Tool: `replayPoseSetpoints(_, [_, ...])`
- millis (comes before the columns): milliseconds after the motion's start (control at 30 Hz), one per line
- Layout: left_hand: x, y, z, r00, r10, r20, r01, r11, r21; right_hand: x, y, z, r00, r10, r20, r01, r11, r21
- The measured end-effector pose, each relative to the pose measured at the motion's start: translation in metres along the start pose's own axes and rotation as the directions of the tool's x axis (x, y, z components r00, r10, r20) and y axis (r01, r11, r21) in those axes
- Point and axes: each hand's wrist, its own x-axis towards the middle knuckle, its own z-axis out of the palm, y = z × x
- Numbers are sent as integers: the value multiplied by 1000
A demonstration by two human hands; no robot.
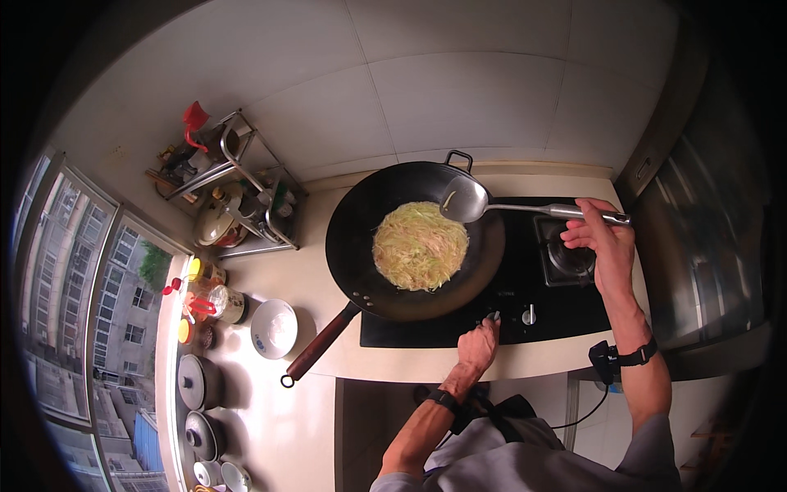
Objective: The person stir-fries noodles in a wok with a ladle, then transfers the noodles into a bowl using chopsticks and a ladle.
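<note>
A black wok (418, 184) with a wooden handle (323, 344) sits on the left burner of a black glass gas hob (553, 329). Inside it lies a round, flat mass of pale yellow-green shreds (420, 246). My right hand (605, 246) grips the handle end of a metal wok spatula (465, 200), whose blade is over the wok's right side with a shred stuck to it. At the hob's front, my left hand (479, 344) has its fingers on the left control knob (494, 316). The right control knob (529, 315) stands beside it, untouched.
A bare gas burner (569, 255) is under my right hand. To the left are a white bowl (274, 329), seasoning jars (227, 304) and lidded pots (200, 381) along the window. A metal rack (270, 212) stands in the back left corner; a tiled wall (461, 98) rises behind.
</note>
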Motion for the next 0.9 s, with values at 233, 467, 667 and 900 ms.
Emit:
replayPoseSetpoints(233, [-1, 6, 5, 997, -73, 37, 73, 997, 1, 1, 2, -4, 998, -25, 64, 25, 1000, -7])
replayPoseSetpoints(467, [-3, 2, 11, 998, -32, -52, 32, 999, -13, 0, 2, 1, 994, -1, 107, 5, 999, -37])
replayPoseSetpoints(667, [-5, 2, 8, 996, -80, -31, 79, 996, -52, 1, 1, -1, 999, -3, 52, 6, 999, -51])
replayPoseSetpoints(900, [-9, 16, -17, 995, -88, 38, 90, 995, -47, 2, 64, -75, 927, 349, -136, -323, 929, 178])
